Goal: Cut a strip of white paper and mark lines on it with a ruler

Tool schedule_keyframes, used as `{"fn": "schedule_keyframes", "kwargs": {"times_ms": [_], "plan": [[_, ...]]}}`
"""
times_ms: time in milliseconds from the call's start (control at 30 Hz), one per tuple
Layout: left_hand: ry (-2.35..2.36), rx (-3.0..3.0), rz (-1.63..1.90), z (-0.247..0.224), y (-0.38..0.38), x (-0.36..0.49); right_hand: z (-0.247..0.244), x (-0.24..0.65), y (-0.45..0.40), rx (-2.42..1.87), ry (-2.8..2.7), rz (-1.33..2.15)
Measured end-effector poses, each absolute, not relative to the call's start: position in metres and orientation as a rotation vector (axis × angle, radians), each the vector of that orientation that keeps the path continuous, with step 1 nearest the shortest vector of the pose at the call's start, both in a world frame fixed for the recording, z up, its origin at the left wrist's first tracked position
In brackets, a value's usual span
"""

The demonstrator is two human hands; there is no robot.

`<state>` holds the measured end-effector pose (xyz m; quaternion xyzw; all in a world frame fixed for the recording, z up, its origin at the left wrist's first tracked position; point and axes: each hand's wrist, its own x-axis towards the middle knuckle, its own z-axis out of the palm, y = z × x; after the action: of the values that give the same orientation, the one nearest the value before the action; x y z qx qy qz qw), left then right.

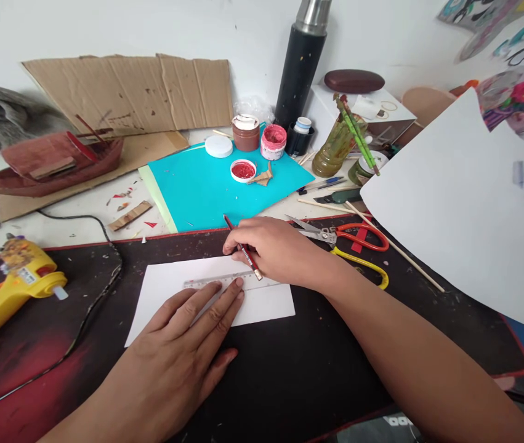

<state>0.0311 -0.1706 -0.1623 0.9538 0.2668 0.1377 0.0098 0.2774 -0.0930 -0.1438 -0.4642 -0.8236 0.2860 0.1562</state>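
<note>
A white sheet of paper [262, 307] lies on the dark mat, with a clear ruler [197, 283] across it. My left hand [188, 344] rests flat, fingers stretched out, its fingertips on the ruler and the paper. In my right hand [275, 252] a dark red pencil [244, 249] is held between the fingers. The pencil's eraser end points down toward the ruler and its other end points up and away. Part of the ruler's right side is under or behind my right hand. Just right of that hand lie scissors [335, 234] with red and yellow handles, blades apart.
A yellow glue gun [21, 283] and its cord are at left, below a brown model boat [58, 157]. Behind the paper, a blue sheet [197, 191] bears open paint jars. A black flask [299, 71], a brush jar [333, 151] and a large white sheet [465, 209] stand right.
</note>
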Motion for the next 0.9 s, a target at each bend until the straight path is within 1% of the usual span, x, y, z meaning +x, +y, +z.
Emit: {"fn": "schedule_keyframes", "kwargs": {"times_ms": [900], "plan": [[0.797, 3.001, 0.442, -0.1592, -0.1688, 0.0311, -0.1459, 0.2775, -0.093, -1.288, -2.341, 0.827]]}}
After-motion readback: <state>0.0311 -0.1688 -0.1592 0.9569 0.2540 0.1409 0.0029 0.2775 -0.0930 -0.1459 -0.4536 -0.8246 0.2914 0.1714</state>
